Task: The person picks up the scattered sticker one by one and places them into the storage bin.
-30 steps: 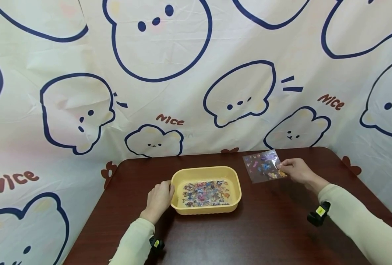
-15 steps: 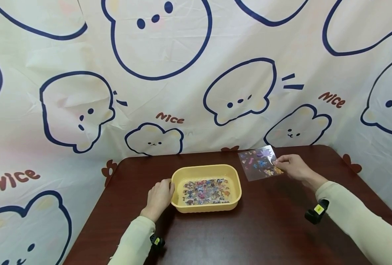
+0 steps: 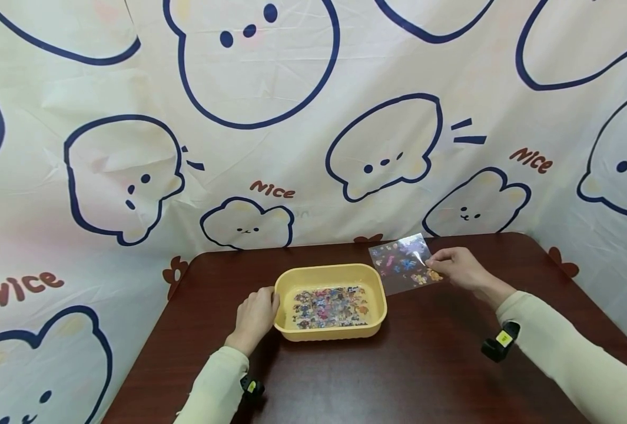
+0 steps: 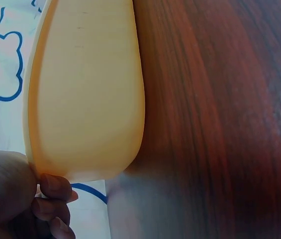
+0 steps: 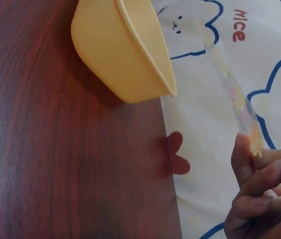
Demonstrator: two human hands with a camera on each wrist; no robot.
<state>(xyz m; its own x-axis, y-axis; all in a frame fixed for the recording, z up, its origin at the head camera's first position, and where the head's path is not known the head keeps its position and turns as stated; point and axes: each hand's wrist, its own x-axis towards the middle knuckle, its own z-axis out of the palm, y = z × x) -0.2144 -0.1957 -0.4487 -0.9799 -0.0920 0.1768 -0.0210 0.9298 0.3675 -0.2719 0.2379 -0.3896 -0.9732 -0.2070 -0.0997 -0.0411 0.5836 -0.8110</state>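
A yellow plastic basin [image 3: 330, 334] stands on the dark wooden table, with sheets of small colourful stickers [image 3: 329, 307] lying flat inside it. My left hand [image 3: 255, 318] grips the basin's left rim; in the left wrist view its fingers [image 4: 53, 186] curl at the corner under the rim. My right hand [image 3: 461, 270] pinches the right edge of a clear sticker sheet [image 3: 400, 263], which it holds above the table, just behind and right of the basin. The right wrist view shows this sheet [image 5: 237, 102] almost edge-on between thumb and fingers.
The brown table top [image 3: 398, 377] reaches back to a white cloth wall [image 3: 313, 224] printed with bear outlines and the word Nice. Similar cloth hangs at the left and right sides. A black wrist camera [image 3: 501, 341] sits on the right sleeve.
My right hand has carried the clear sticker sheet leftward, so it now overlaps the basin's far right corner in the head view. The left hand and basin stay put.
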